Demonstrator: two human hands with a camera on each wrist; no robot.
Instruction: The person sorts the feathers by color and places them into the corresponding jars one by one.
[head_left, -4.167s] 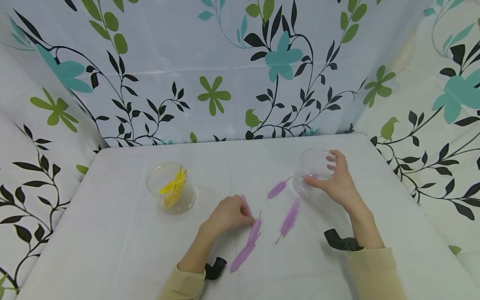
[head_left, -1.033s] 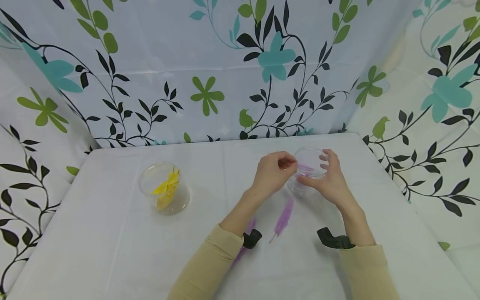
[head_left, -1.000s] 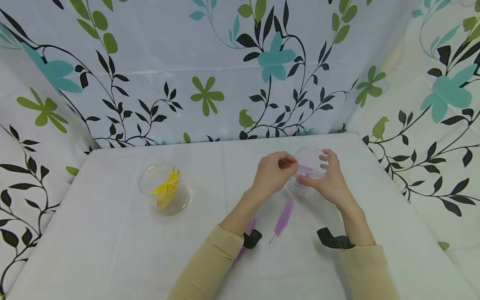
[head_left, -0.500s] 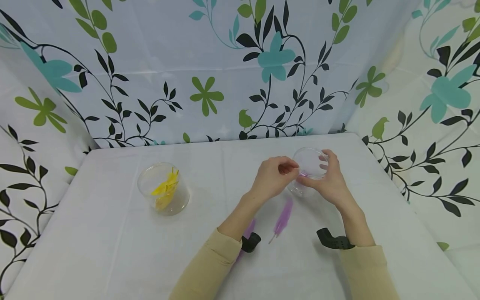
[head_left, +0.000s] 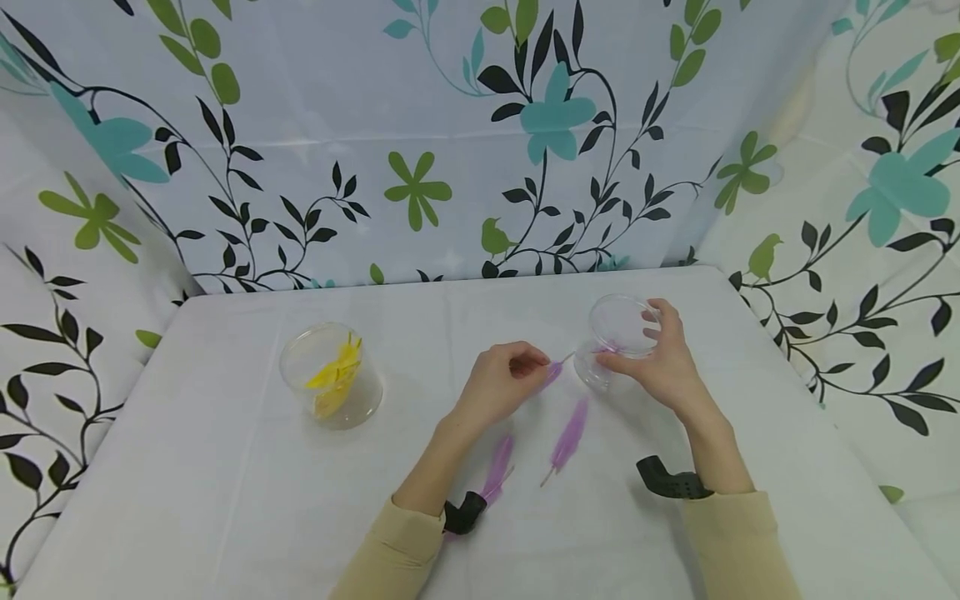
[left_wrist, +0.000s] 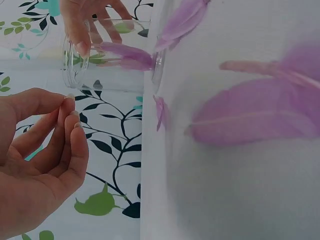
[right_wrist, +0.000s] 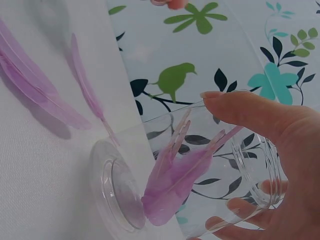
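My right hand (head_left: 660, 354) grips a clear round jar (right_wrist: 195, 107) near its rim, thumb on one side and fingers on the other. Inside the jar lie several purple feathers (right_wrist: 172, 190). My left hand (head_left: 504, 379) is just left of the jar, above the table. Its thumb and fingertips (left_wrist: 74, 114) meet with nothing showing between them in the left wrist view. A purple feather (head_left: 553, 372) lies by those fingers on the table, its quill toward the jar. Another purple feather (head_left: 568, 435) is nearer me, and more feathers (head_left: 498, 465) lie partly behind the left wrist.
A second clear jar (head_left: 370, 398) with yellow feathers (head_left: 336, 379) stands at the left of the white table (head_left: 225, 467). Patterned cloth (head_left: 450, 108) with leaves and flowers hangs behind and at both sides. Each wrist wears a black camera mount (head_left: 671, 481).
The left hand carried a purple feather to the jar's mouth, then drew back left and toward me without it. Feathers now lie in the jar, which the right hand keeps holding in place.
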